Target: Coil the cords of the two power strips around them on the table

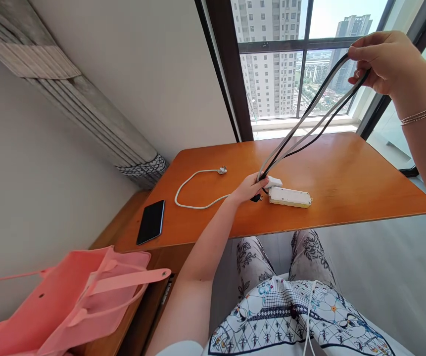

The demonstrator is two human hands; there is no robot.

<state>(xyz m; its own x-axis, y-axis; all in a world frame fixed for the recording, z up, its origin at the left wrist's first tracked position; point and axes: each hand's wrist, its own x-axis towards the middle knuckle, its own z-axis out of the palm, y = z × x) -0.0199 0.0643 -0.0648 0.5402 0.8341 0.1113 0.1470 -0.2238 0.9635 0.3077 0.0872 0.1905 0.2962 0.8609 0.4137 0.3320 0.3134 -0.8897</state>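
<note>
A bundle of black and white cables (pixel 307 118) stretches in a long loop between my two hands. Raised at the upper right, my right hand (pixel 382 63) pinches the far end of the loop in front of the window. My left hand (pixel 252 188) is closed round the lower end, just above the desk. A black plug (pixel 256 198) pokes out beneath its fingers. Right beside it lies a white power strip (pixel 290 197), with a white plug or adapter (pixel 274 182) behind it. A white cord (pixel 188 183) curves leftward over the desk to a plug (pixel 222 170).
The orange-brown wooden desk (pixel 346 183) spans the middle, its front edge above my knees. A dark phone (pixel 151 222) lies at its left end. A pink bag (pixel 75 291) rests at the lower left. Behind the desk is a window (pixel 272 47); a grey curtain (pixel 97 113) hangs left.
</note>
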